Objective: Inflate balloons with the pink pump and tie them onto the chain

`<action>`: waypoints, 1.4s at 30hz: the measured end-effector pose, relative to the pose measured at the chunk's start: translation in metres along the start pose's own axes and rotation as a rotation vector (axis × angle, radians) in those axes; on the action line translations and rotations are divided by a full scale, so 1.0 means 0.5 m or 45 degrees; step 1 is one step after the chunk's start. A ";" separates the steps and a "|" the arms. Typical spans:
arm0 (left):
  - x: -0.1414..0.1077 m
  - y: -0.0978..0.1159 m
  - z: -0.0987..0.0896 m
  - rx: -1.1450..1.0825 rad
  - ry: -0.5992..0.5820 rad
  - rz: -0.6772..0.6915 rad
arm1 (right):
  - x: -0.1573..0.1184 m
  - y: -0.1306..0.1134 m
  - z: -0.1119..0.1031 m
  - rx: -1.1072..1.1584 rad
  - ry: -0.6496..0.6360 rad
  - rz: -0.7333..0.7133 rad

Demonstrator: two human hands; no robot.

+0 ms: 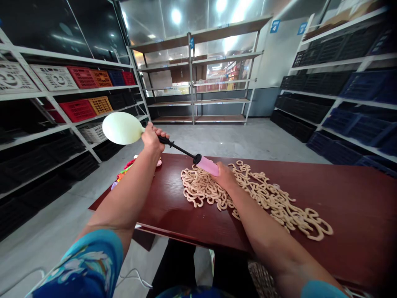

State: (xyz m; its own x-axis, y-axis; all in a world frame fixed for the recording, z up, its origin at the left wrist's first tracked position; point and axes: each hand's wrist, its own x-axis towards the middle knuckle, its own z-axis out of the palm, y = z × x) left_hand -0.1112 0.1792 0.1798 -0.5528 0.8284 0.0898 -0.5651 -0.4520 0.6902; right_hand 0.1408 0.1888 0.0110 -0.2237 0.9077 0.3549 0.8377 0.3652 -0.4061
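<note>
A pale yellow-green balloon (122, 128), partly inflated, sticks out to the left of my left hand (153, 138). That hand is closed around the balloon's neck and the black end of a balloon hand pump (208, 165). The pump's black rod is drawn out of its pink barrel, and my right hand (225, 176) wraps round the barrel's far end. Beneath the right hand and forearm, beige curled rope-like pieces (201, 186) lie in a spread heap. Beyond my left forearm is a small pile of colourful limp pieces (127, 167), partly hidden by the arm.
The dark red table (350, 198) spans the space before me. Metal shelves (190, 82) stand at the back. Side racks carry red crates (79, 111), white crates (54, 77), black crates (319, 82) and blue crates (369, 85). A white cable (133, 275) lies on the floor.
</note>
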 end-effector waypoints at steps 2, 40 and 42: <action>-0.002 -0.004 -0.003 -0.003 -0.005 0.006 | 0.002 0.005 0.007 0.002 0.001 0.004; -0.054 -0.129 0.001 0.011 0.050 -0.129 | 0.002 0.018 0.016 -0.055 0.042 -0.054; -0.072 -0.165 0.004 0.014 0.054 -0.182 | 0.002 0.017 0.019 -0.045 0.046 -0.075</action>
State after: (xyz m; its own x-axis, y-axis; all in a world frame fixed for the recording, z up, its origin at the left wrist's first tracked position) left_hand -0.0434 0.1873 0.1208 -0.4929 0.8692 -0.0404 -0.6335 -0.3266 0.7014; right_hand 0.1433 0.1946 -0.0001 -0.2551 0.8768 0.4077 0.8410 0.4093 -0.3538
